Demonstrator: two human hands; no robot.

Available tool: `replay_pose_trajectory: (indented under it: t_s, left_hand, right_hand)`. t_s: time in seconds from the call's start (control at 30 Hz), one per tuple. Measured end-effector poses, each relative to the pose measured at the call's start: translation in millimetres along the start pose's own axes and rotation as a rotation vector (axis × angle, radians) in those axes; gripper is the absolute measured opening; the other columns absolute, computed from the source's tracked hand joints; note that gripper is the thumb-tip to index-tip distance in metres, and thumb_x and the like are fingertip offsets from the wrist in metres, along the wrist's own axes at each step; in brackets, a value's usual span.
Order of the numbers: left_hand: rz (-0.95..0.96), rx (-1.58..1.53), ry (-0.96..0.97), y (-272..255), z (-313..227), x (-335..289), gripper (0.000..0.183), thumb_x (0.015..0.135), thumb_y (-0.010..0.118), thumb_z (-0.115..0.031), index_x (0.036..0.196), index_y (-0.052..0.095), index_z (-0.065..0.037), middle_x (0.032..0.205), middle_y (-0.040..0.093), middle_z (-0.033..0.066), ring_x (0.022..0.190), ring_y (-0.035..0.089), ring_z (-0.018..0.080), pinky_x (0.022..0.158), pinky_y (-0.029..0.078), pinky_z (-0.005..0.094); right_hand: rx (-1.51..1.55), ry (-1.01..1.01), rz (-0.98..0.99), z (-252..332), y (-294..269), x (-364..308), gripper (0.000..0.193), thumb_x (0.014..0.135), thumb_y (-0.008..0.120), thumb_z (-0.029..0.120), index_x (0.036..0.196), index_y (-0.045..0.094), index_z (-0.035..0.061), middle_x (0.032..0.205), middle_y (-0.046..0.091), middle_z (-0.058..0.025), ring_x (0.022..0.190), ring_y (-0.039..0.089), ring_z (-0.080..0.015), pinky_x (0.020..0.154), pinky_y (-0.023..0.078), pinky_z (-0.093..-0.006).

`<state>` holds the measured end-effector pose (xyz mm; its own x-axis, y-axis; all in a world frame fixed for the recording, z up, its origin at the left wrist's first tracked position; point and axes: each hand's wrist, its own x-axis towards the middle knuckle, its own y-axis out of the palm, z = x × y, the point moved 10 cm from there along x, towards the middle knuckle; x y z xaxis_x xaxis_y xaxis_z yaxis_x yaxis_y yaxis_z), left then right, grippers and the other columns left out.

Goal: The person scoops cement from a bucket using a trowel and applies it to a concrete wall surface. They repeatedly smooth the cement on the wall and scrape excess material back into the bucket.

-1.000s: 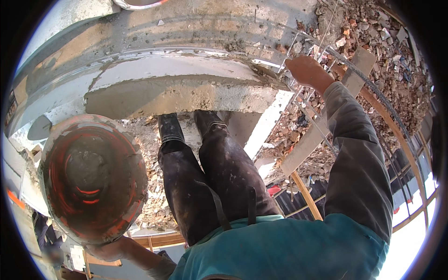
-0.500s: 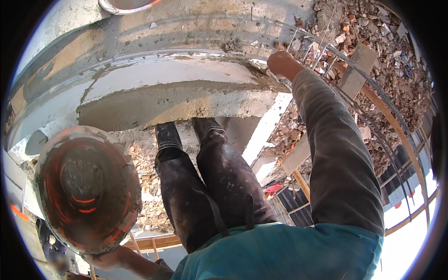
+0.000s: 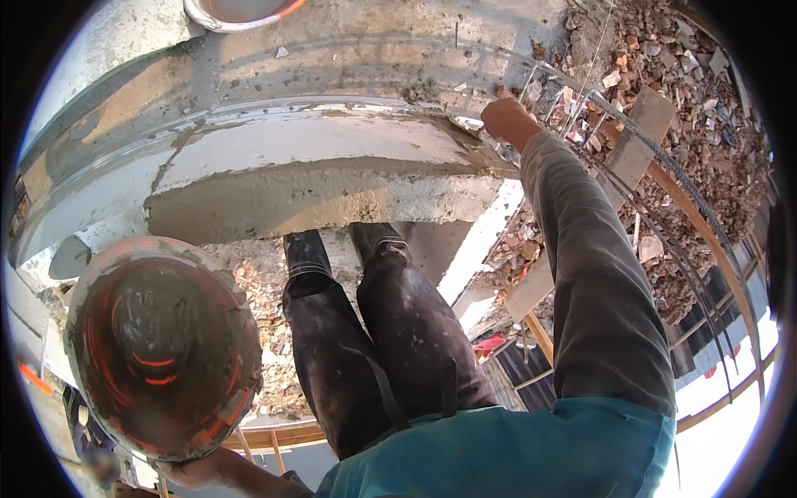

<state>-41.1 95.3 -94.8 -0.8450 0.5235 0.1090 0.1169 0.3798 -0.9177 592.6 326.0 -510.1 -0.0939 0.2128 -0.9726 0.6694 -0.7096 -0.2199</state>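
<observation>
Gripping a bowl [image 3: 133, 245] of mortar [image 3: 154, 319], left hand [image 3: 191, 471] curves; right hand [image 3: 508, 122] curls, hold unclear.

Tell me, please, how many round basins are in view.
2: an orange, mortar-smeared round basin at lower left, in the left hand; a pale-rimmed round basin at the top edge, partly cut off. Others may be hidden.

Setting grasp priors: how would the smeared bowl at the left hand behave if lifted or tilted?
Probably heavy for its size: the bowl holds wet-looking grey mix. It may tip or slop if tilted, since the left hand shows only at its near edge. The rim could be slippery, being smeared with grey residue.
</observation>
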Motion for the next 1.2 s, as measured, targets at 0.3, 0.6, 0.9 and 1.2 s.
replay_pose_trajectory:
  t_s: [0.3,0.6,0.9,1.2]
  left_hand:
    - [0.036,0.078,0.068,-1.6,-3.3,3.9,0.032,0.088,0.053,-0.023,0.108,0.059,0.000,0.104,0.063,0.0114,0.091,0.062,0.0229,0.076,0.050,0.0318]
    - [0.036,0.282,0.223,-0.5,-14.2,0.7,0.038,0.082,0.062,-0.028,0.110,0.060,-0.003,0.107,0.063,0.0087,0.093,0.062,0.0226,0.080,0.050,0.0314]
    - [0.094,0.355,0.280,6.5,-22.6,7.6,0.030,0.084,0.057,-0.022,0.106,0.061,-0.001,0.104,0.063,0.0078,0.092,0.062,0.0203,0.077,0.050,0.0292]
    - [-0.129,-0.166,-0.142,0.8,-5.5,-3.2,0.031,0.082,0.058,-0.020,0.105,0.062,0.000,0.099,0.063,0.0097,0.089,0.062,0.0238,0.075,0.050,0.0319]
  right_hand:
    - [-0.006,-0.026,-0.098,-11.1,-32.5,-3.8,0.014,0.080,0.061,0.007,0.092,0.069,0.0049,0.096,0.068,-0.0124,0.092,0.066,-0.0281,0.079,0.052,-0.0380]
    - [0.089,-0.179,-0.233,28.9,-86.7,-29.2,0.017,0.078,0.061,0.006,0.094,0.066,0.0012,0.096,0.067,-0.0159,0.089,0.066,-0.0291,0.078,0.053,-0.0397]
    - [-0.092,0.022,0.101,-21.4,20.1,-23.1,0.015,0.078,0.061,0.006,0.090,0.071,0.0042,0.094,0.069,-0.0140,0.090,0.067,-0.0287,0.078,0.053,-0.0376]
    - [0.153,-0.097,-0.263,20.5,-81.3,-50.0,0.019,0.083,0.056,0.006,0.097,0.067,0.0039,0.098,0.068,-0.0146,0.093,0.065,-0.0305,0.083,0.051,-0.0392]
